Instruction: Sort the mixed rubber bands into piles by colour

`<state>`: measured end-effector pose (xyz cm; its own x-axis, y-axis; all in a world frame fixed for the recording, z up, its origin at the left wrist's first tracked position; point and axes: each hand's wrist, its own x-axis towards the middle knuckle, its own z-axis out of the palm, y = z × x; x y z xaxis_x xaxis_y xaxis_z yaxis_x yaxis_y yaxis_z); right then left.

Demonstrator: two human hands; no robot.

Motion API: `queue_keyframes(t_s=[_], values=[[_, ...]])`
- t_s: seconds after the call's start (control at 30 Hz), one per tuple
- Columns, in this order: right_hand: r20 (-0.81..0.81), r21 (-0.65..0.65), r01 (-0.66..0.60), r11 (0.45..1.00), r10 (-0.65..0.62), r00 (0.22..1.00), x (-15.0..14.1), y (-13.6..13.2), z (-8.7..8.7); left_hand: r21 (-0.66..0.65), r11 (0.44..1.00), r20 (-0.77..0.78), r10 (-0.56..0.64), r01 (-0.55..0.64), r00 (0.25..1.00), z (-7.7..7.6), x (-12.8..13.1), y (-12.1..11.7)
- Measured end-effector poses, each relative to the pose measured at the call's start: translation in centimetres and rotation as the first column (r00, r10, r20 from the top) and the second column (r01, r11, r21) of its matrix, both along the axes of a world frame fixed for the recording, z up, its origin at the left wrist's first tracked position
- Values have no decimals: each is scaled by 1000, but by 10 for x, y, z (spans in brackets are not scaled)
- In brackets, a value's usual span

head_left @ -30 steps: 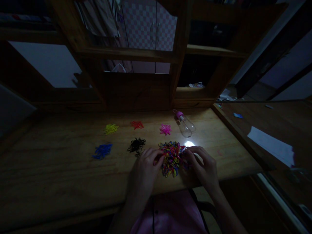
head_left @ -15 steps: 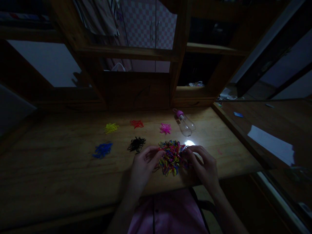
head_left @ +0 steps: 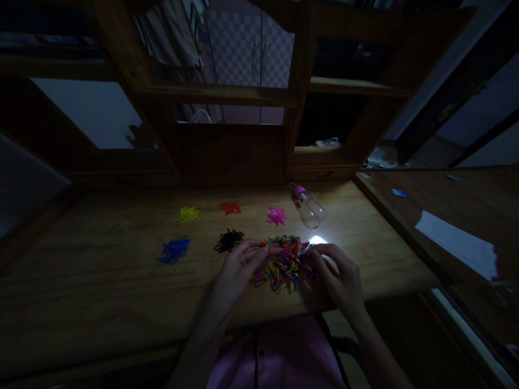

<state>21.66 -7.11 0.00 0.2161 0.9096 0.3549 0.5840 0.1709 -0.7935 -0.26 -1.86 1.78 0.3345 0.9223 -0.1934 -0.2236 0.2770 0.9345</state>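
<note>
The left hand (head_left: 239,265) pinches a red loop (head_left: 263,245) at the left edge of a mixed heap of coloured loops (head_left: 287,265), while the right hand (head_left: 339,274) touches the heap's other edge, its fingertips partly hidden. On the wooden desk (head_left: 121,302), yellow (head_left: 188,214), red (head_left: 230,208) and pink (head_left: 276,215) piles lie behind blue (head_left: 174,250) and black (head_left: 229,240) ones. A clear bottle (head_left: 314,212) with a pink cap lies beside the pink pile, near a bright spot of light (head_left: 317,240). White paper (head_left: 456,246) lies well apart, at the far right.
</note>
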Motion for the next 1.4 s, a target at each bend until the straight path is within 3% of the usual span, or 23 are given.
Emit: queue_keyframes(t_s=[0.1, 0.17, 0.23, 0.3, 0.4, 0.53, 0.63, 0.7, 0.8, 0.87, 0.97, 1.1, 1.4], values=[[5, 7, 4, 1000, -4, 1000, -1, 0, 1, 120, 992, -145, 50, -33, 988, 0, 0, 2], [8, 6, 1, 1000, -1, 1000, -1, 0, 1, 295, 953, -329, 164, -64, 930, 4, -6, 11], [6, 0, -5, 1000, 5, 1000, -1, 0, 0, 511, 860, -528, 329, -17, 783, 11, -18, 28], [-5, -3, -13, 1000, 13, 1000, -1, 1, -1, 638, 756, -671, 453, 145, 587, 19, -33, 53], [-21, 5, -27, 1000, 27, 999, -1, 1, -3, 644, 693, -760, 529, 324, 378, 27, -52, 93], [-39, 2, -34, 999, 34, 999, -1, 0, -4, 611, 683, -789, 561, 400, 249, 26, -60, 128], [-41, 3, -21, 1000, 21, 999, -1, -1, -3, 640, 651, -766, 581, 407, 274, 25, -51, 132], [-47, 13, -1, 1000, 1, 999, 0, -1, -2, 644, 629, -765, 520, 436, 381, 27, -37, 124], [-76, 12, 30, 999, -29, 997, 2, -1, -1, 600, 572, -777, 251, 559, 577, 29, -9, 103], [-90, 2, 45, 999, -45, 995, 3, -1, 0, 584, 524, -765, 102, 620, 636, 27, 8, 88], [-102, -10, 61, 998, -61, 993, 3, -1, -1, 560, 492, -774, 25, 666, 632, 23, 25, 74], [-114, -27, 74, 997, -76, 991, 3, -1, -2, 531, 430, -805, -12, 730, 593, 18, 30, 72], [-132, -22, 62, 998, -64, 989, 3, -2, -2, 504, 322, -850, 21, 802, 526, 14, 32, 74]])
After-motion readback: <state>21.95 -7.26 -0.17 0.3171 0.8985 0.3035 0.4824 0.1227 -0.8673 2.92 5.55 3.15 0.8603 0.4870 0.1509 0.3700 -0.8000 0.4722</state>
